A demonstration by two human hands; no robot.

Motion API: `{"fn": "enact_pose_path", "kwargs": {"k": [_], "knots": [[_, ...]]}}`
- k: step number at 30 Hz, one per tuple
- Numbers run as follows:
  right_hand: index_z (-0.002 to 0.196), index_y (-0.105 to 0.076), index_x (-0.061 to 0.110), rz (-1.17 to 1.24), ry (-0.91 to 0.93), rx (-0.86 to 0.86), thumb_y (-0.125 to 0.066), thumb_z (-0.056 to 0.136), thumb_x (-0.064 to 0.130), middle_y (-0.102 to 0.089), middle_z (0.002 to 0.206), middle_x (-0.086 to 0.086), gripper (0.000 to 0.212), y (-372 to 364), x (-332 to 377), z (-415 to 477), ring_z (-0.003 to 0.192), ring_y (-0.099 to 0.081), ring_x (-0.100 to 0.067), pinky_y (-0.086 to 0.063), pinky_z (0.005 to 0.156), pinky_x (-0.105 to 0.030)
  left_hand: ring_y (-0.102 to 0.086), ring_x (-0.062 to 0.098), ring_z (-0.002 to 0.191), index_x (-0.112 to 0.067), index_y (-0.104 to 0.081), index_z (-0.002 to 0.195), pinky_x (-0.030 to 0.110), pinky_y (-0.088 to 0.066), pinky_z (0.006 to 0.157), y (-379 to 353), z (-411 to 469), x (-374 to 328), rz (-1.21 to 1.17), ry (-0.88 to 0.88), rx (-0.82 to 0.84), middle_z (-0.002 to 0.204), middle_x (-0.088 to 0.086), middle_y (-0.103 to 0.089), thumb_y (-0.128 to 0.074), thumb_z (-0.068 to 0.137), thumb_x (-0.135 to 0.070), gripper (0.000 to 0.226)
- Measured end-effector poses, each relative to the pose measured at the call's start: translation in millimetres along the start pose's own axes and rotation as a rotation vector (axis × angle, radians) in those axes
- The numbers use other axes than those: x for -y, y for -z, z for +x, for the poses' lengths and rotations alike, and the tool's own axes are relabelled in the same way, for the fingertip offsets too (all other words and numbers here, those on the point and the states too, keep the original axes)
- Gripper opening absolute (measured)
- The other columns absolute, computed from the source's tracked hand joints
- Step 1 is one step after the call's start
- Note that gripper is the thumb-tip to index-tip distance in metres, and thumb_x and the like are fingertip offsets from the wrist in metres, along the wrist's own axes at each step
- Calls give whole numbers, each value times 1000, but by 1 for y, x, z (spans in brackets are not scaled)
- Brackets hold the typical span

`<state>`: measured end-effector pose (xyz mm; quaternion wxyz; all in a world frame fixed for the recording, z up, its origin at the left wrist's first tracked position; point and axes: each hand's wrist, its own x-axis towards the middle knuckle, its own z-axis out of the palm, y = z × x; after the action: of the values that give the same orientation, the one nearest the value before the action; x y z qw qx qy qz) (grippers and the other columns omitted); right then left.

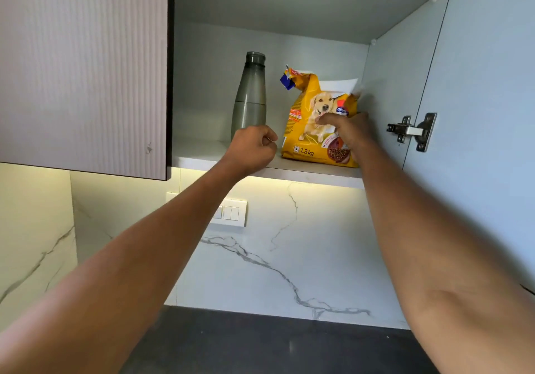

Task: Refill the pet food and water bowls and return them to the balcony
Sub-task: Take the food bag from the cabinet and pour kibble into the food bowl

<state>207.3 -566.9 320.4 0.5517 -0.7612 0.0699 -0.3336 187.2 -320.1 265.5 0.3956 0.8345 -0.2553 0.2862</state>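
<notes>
On the lowest shelf (pixel 202 158) of an open wall cabinet stands a yellow pet food bag (pixel 311 130), upright, toward the right side of the compartment and close to the right inner wall. Its front shows a light-coloured dog, a heap of kibble at the lower right and the mark "1.2 kg" near the bottom; its top is crumpled and torn open, with a blue flap sticking up at the left and a white inner surface showing at the right. The right hand (pixel 346 130) is on the front of the bag at mid height, its fingers (pixel 328 119) curled and pinching the bag's front face, the thumb side pressed against the printed dog. The left hand (pixel 253 149) hovers at the near edge of the shelf, just left of the bag and apart from it, its fingers (pixel 267 142) closed into a loose fist with nothing held.

Just left of the bag, farther back on the same shelf, stands a grey translucent bottle (pixel 250 95), upright and capped. A ribbed, closed cabinet door (pixel 84 69) fills the upper left, while the open door (pixel 489 84) hangs at the right on a metal hinge (pixel 411 132). Below the cabinet runs a lit marble backsplash (pixel 275 258) with a white switch plate (pixel 230 213), and a dark bench (pixel 260 344) lies at the bottom.
</notes>
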Motion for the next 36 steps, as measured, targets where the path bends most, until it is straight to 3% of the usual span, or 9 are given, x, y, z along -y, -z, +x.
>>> {"fn": "enact_pose_path", "kwargs": {"k": [4, 8, 12, 15, 21, 26, 29, 33, 36], "knots": [[126, -54, 18, 8, 3, -15, -97, 41, 51, -73, 114, 0, 101, 2, 7, -16, 97, -75, -23, -65, 81, -42, -68, 19, 97, -9, -72, 119, 26, -50, 81, -3, 1, -1, 23, -7, -14, 104, 6, -75, -59, 95, -14, 28], [126, -49, 16, 0, 18, -9, -97, 56, 43, -69, 116, -2, 89, 1, 7, -24, 94, -71, -20, -57, 65, -31, -67, 18, 97, -8, -71, 122, 28, -53, 84, -3, -1, -1, 41, 6, 10, 106, 5, -74, -59, 95, -15, 30], [125, -50, 15, -36, 41, -60, -95, 48, 50, -69, 118, -2, 96, 1, 9, -31, 103, -70, -24, -63, 87, -45, -67, 18, 95, -8, -71, 120, 26, -49, 81, 3, -7, -5, 14, 23, -2, 102, 5, -74, -59, 93, -14, 30], [125, -49, 16, -43, 45, -86, -93, 44, 55, -67, 121, -3, 100, 3, 9, -40, 107, -69, -26, -62, 92, -49, -69, 20, 98, -8, -71, 121, 27, -52, 83, 5, -12, -10, -6, 35, 8, 105, 7, -76, -58, 93, -12, 31], [127, -52, 14, -55, 105, -206, -89, 47, 57, -65, 126, -6, 98, 4, 19, -74, 114, -67, -32, -58, 98, -51, -66, 25, 111, -8, -66, 130, 38, -54, 98, 12, -18, -22, -129, 123, 29, 122, 11, -71, -60, 95, -16, 36], [131, -51, 12, -84, 195, -301, -90, 59, 51, -60, 129, -7, 90, 2, 25, -112, 118, -64, -33, -54, 99, -49, -62, 26, 121, -11, -55, 142, 48, -49, 108, 22, -31, -26, -357, 197, 129, 129, 9, -67, -71, 75, -41, 75], [129, -53, 13, -26, 227, -342, -90, 57, 50, -63, 126, -4, 89, 3, 34, -140, 113, -67, -29, -57, 97, -49, -64, 26, 119, -9, -47, 147, 45, -49, 108, 29, -44, -31, -456, 203, 186, 131, 10, -67, -78, 71, -40, 87], [127, -54, 16, 52, 248, -406, -91, 57, 49, -65, 122, -1, 86, -3, 42, -186, 110, -69, -24, -58, 96, -50, -71, 24, 110, -13, -56, 131, 42, -56, 100, 43, -64, -37, -561, 154, 221, 124, 7, -71, -85, 79, -31, 62], [127, -55, 13, 132, 257, -445, -93, 61, 40, -66, 120, -1, 80, -10, 41, -230, 107, -68, -22, -58, 95, -45, -72, 22, 108, -13, -53, 139, 40, -60, 94, 64, -86, -37, -576, 116, 210, 125, 4, -71, -89, 71, -42, 82]]}}
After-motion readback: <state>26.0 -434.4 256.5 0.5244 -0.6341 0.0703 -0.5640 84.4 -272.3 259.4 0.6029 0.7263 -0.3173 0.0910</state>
